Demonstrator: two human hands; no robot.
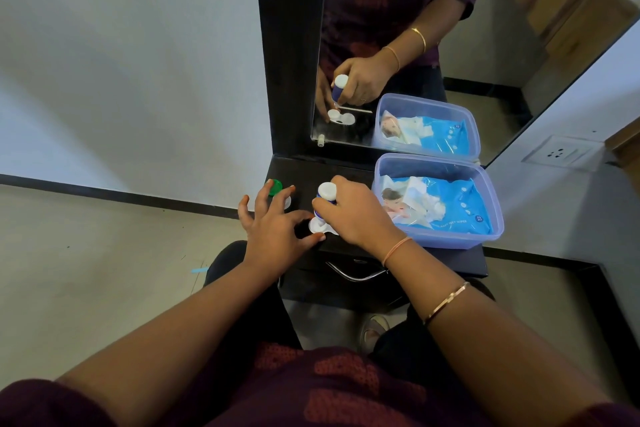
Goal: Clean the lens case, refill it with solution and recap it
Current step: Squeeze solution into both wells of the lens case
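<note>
Right hand (349,215) grips solution bottle (325,194) nozzle-down over lens case (317,226) at frame centre, likely filling; left hand (273,229) splayed, thumb bracing case; green cap (275,186) parked upper-left.

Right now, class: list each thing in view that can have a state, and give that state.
lens case: uncapped, flat on the table, under the bottle's tip.
solution bottle: nozzle down, gripped by the right hand.
green cap: off, lying on the table.
white cap: off, beside it, partly hidden.
plastic box: lidless, wipes pack inside.
drawer: shut.
left hand: fingers spread, thumb at the case.
</note>
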